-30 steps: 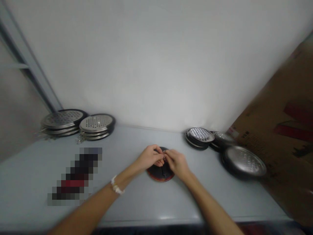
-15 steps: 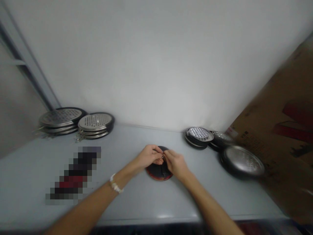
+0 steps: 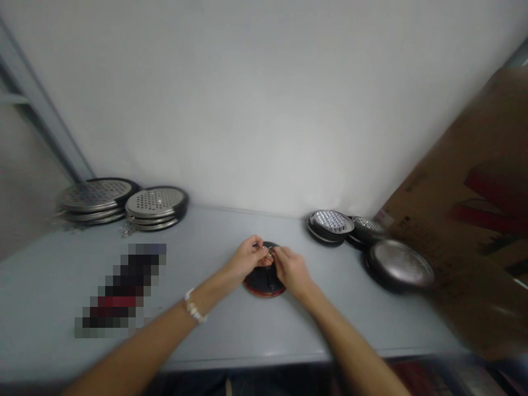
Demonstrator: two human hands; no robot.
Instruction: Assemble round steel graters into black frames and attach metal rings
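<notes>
A round black disc with a reddish-orange rim lies on the grey table, below both hands. Over its far part, my left hand, with a pale beaded bracelet at the wrist, pinches a small metal ring between thumb and fingers. From the other side my right hand grips the same ring with closed fingertips. The fingers cover most of the ring, so its exact form is hard to make out. Part of the disc's upper face is hidden by the hands.
Two stacks of round metal graters with black edges, one large and one smaller, stand at the back left. More round graters and a smooth-topped round piece sit at the right, beside a cardboard box. A pixelated patch covers something at the left.
The view has shifted slightly. The fingers of both hands have moved a little around the ring, which shows more now. The disc still lies beneath them.
</notes>
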